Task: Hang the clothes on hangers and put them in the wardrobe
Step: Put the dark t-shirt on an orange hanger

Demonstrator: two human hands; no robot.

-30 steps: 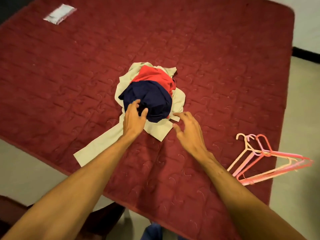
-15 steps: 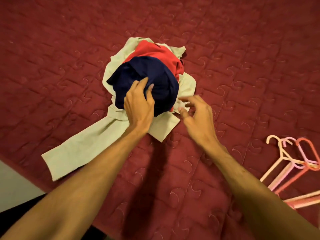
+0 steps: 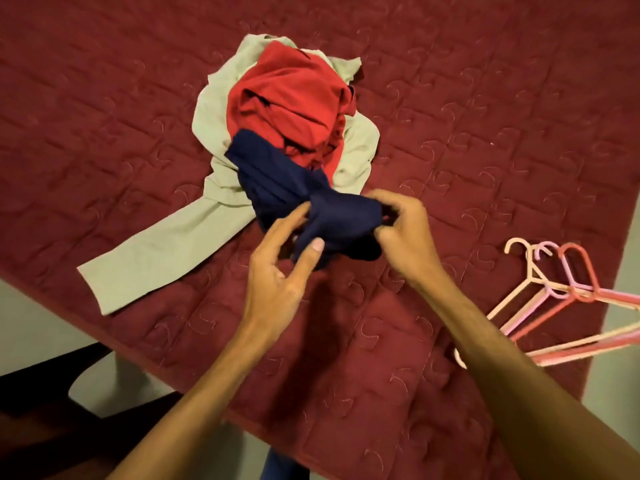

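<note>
Since half a second ago the navy garment [image 3: 298, 188] has been dragged off the top of the pile toward the person, baring the red garment [image 3: 287, 98] beyond the hands, and both hands have closed onto its near end. The left hand [image 3: 277, 275] pinches a fold between thumb and curled fingers, while the right hand [image 3: 405, 237] grips the bunched edge just beside it, fingers tucked into the cloth. The pale green garment [image 3: 166, 251] trails left of the left hand on the maroon quilted bed [image 3: 485, 133], and the pink hangers [image 3: 554, 299] lie right of the right forearm.
</note>
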